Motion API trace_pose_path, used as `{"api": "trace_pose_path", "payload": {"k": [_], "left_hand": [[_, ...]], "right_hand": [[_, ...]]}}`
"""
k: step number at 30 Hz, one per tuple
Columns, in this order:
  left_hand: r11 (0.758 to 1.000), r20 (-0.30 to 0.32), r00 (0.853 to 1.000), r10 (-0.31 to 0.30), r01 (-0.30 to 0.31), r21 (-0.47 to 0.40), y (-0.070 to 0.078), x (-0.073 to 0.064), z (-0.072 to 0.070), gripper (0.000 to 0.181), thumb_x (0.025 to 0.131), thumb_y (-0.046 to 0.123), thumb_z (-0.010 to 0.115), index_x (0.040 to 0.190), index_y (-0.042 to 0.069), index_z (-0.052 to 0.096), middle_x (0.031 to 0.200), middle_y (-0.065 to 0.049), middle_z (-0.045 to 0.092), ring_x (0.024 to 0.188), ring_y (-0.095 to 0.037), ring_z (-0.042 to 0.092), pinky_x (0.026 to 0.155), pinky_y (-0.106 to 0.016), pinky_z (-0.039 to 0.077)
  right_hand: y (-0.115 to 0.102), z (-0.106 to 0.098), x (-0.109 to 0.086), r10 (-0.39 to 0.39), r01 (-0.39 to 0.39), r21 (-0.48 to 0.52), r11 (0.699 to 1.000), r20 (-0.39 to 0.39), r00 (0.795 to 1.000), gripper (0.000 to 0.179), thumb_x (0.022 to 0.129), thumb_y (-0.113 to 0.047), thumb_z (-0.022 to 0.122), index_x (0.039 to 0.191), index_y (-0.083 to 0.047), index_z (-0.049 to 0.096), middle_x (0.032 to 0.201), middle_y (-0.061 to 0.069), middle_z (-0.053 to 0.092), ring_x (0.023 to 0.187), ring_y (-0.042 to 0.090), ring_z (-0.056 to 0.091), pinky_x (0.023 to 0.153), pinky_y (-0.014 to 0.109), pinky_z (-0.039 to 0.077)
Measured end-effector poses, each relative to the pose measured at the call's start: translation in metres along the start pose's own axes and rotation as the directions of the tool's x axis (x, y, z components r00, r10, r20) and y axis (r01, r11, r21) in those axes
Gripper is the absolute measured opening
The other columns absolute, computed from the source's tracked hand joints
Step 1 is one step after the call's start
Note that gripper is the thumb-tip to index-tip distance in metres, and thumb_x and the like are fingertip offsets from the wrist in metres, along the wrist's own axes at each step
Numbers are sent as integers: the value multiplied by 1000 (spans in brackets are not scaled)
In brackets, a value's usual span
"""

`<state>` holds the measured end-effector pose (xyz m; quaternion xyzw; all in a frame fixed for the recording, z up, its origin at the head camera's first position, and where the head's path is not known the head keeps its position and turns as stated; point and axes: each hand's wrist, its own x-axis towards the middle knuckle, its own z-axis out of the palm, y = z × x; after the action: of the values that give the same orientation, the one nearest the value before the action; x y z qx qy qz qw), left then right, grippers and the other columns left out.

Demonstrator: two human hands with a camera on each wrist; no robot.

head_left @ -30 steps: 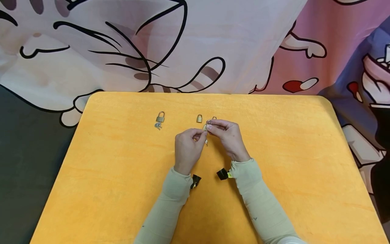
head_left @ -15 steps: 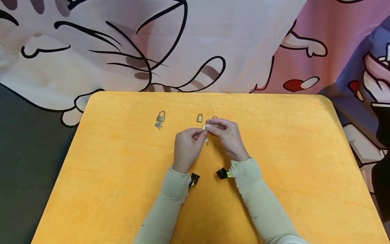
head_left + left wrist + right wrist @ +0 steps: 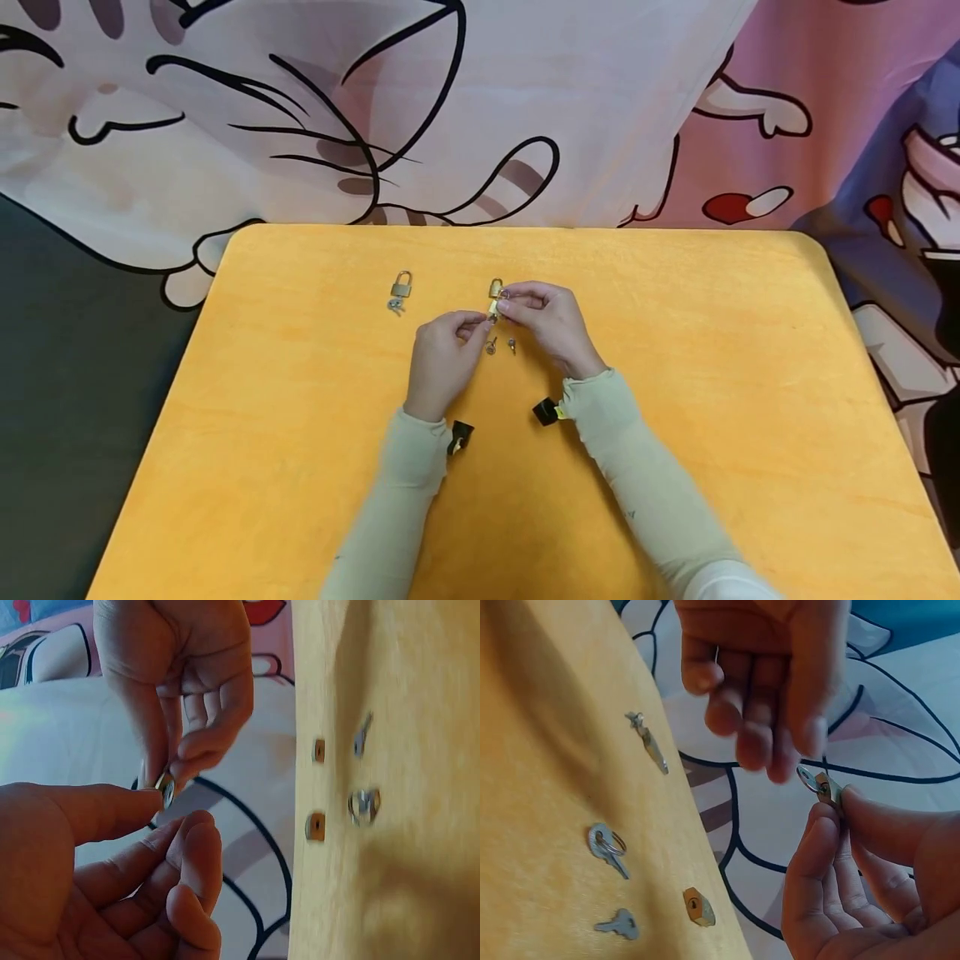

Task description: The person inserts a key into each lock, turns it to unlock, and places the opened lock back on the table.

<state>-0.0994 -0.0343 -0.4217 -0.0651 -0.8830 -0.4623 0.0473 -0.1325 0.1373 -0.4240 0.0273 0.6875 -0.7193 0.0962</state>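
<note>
My right hand (image 3: 551, 323) pinches a small brass padlock (image 3: 829, 790) between thumb and fingers, raised off the table. A key (image 3: 806, 778) sticks out of the padlock's keyhole. Beside it is my left hand (image 3: 447, 360), its fingers loosely bent and parted from the thumb, the thumb tip close to the key. On the table below lie a key with a ring (image 3: 607, 849) and a single key (image 3: 620, 925). Another brass padlock (image 3: 496, 287) lies just behind the held one, and the left wrist view also shows a padlock (image 3: 319, 750) next to it.
Further left on the yellow table (image 3: 300, 400) lies a padlock (image 3: 401, 290) with keys (image 3: 396, 306) at its keyhole. A cartoon-printed cloth (image 3: 600, 108) hangs behind the table's far edge. Small black devices sit at both wrists.
Both hands have shifted slightly left with the held padlock. The left hand's thumb and finger have come apart from their pinch at it. Both loose keys on the table now show between the hands.
</note>
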Motion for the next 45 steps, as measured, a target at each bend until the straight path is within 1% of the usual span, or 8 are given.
{"api": "trace_pose_path", "payload": {"k": [5, 10, 14, 21, 26, 32, 41, 45], "left_hand": [[998, 2, 1000, -17, 17, 53, -9, 0, -8, 14, 94, 15, 72, 100, 5, 79, 83, -3, 73, 72, -13, 66, 68, -33, 54], [993, 21, 1000, -14, 11, 119, -17, -2, -9, 10, 92, 12, 74, 98, 6, 80, 82, -3, 72, 70, -14, 64, 66, -34, 53], [983, 41, 999, -28, 21, 180, -22, -3, -6, 10, 90, 13, 76, 98, 7, 80, 80, -1, 70, 70, -15, 62, 65, -34, 51], [954, 97, 991, -94, 62, 293, -24, -4, -1, 16, 90, 16, 76, 105, 11, 80, 87, -1, 70, 79, -17, 65, 72, -37, 53], [938, 129, 985, -115, 65, 341, -23, -5, 3, 22, 89, 18, 78, 110, 12, 78, 93, -3, 68, 85, -21, 63, 76, -40, 52], [934, 136, 986, -96, 42, 354, -24, -6, 7, 24, 88, 17, 79, 111, 12, 78, 95, -4, 68, 87, -23, 64, 77, -41, 52], [932, 154, 981, -116, 54, 358, -26, -3, 10, 29, 87, 17, 79, 116, 12, 76, 98, -5, 68, 92, -24, 64, 81, -42, 52], [929, 144, 983, -117, 57, 365, -26, -2, 12, 29, 86, 18, 80, 114, 13, 77, 98, -5, 68, 91, -25, 64, 80, -42, 52]], "right_hand": [[-6, 6, 15, -12, 14, -73, 997, 26, 1000, 26, 90, -6, 76, 113, 4, 72, 97, 14, 74, 86, 23, 71, 82, 36, 59], [-11, 15, 31, -4, 12, -142, 990, 57, 998, 23, 90, -9, 77, 109, 2, 73, 96, 14, 74, 88, 27, 71, 82, 35, 58], [-17, 24, 46, 22, -8, -229, 973, 60, 998, 21, 89, -11, 78, 107, -1, 74, 92, 11, 74, 86, 25, 71, 82, 37, 58], [-18, 38, 71, 77, -48, -274, 961, 96, 992, 22, 90, -9, 76, 110, 0, 72, 94, 14, 75, 95, 36, 71, 86, 44, 57], [-14, 49, 83, 95, -48, -377, 925, 108, 990, 19, 91, -11, 76, 107, -3, 74, 91, 10, 75, 90, 33, 72, 74, 34, 57], [-10, 62, 94, 120, -46, -463, 885, 131, 984, 15, 89, -11, 77, 102, -3, 74, 83, 8, 74, 83, 32, 72, 60, 24, 49], [-4, 67, 108, 165, -76, -540, 838, 118, 979, 10, 89, -9, 78, 94, -2, 74, 76, 7, 71, 74, 26, 70, 57, 24, 50], [-2, 68, 113, 153, -40, -610, 791, 134, 979, 10, 90, -10, 77, 95, -2, 74, 80, 8, 71, 72, 21, 68, 62, 25, 52]]}}
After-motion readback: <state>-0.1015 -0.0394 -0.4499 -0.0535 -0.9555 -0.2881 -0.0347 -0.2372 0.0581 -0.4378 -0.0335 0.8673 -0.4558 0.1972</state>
